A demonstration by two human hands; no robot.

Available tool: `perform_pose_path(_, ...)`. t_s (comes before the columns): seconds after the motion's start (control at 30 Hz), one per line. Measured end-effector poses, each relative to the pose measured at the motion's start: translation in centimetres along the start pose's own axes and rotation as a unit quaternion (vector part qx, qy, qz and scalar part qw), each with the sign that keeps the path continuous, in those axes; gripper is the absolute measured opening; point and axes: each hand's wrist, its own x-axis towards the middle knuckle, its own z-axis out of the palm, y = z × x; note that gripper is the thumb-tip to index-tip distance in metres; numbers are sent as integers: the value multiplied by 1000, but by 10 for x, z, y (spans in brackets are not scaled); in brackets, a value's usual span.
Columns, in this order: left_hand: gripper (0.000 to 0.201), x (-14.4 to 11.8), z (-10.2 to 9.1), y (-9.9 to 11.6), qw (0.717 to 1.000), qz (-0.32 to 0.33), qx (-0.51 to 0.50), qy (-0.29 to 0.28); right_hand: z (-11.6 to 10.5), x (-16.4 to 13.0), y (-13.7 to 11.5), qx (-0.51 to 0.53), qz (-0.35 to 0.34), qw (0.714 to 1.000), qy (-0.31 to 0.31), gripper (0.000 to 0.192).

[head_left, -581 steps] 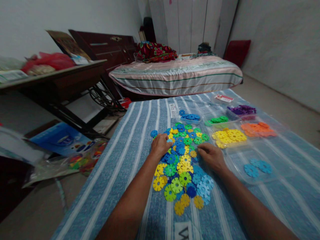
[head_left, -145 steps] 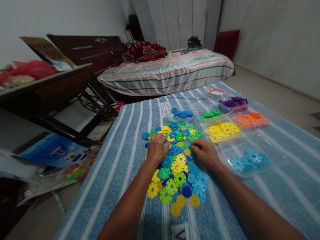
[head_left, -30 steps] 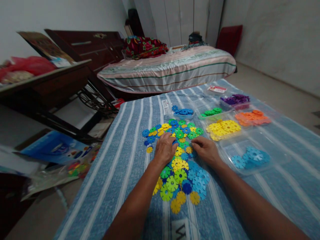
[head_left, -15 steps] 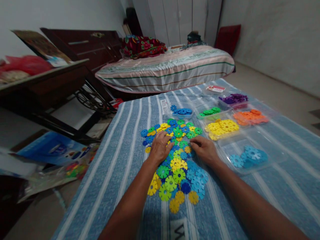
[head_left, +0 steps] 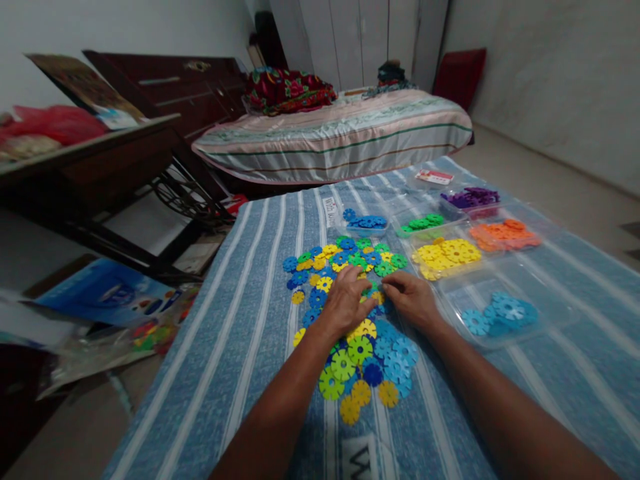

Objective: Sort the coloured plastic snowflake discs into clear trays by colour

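Note:
A loose spread of snowflake-shaped plastic discs (head_left: pixel 343 365) in blue, green, yellow and light blue lies on the striped cloth. Over the middle of it is my left hand (head_left: pixel 346 301), palm down, with fingers stretched out and thumb apart, touching discs near its tips. My right hand (head_left: pixel 411 300) rests at the right edge of the spread. Its fingers are curled together, thumb against index, and whatever they may hold is hidden. A yellow disc (head_left: pixel 377 298) and some blue ones lie in the narrow gap between both hands.
Right of the spread stand clear plastic boxes with sorted discs: blue (head_left: pixel 367 222), green (head_left: pixel 423 223), yellow (head_left: pixel 447 257), orange (head_left: pixel 505 233), purple (head_left: pixel 471 197) and light blue (head_left: pixel 507 308). A made bed (head_left: pixel 330 143) is behind; a sewing-machine table (head_left: pixel 90 157) stands at left.
My left hand has moved right across the discs, closer to my right hand, uncovering blue and yellow discs on the left. My right hand stays about where it was.

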Motion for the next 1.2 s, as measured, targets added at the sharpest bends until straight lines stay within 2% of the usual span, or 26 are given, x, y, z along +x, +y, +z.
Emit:
perform_pose_path(0.1,29,5,-1,10,999,-9,-1,-40,0,0,-1,-2,1,1000,3,20)
perform_pose_path(0.27,14,12,-8,17,998,-29,-14,-56,0,1,-1,5,2,1000,-2,20)
perform_pose_path(0.53,17,14,-1,9,996,-63,-60,3,-1,1,-2,-7,-2,1000,-1,21)
perform_pose_path(0.7,20,14,-4,11,993,-85,-84,18,-1,1,-1,0,-4,1000,4,22)
perform_pose_path(1.0,27,11,2,4,990,-86,-89,71,-2,2,-3,-4,-1,1000,6,21)
perform_pose_path(1.07,26,10,0,2,991,-83,-82,61,-2,2,-3,-1,-1,1000,2,21)
perform_pose_path(1.2,15,6,-4,1,996,-67,-56,6,-1,1,-2,-1,-1,1000,4,20)
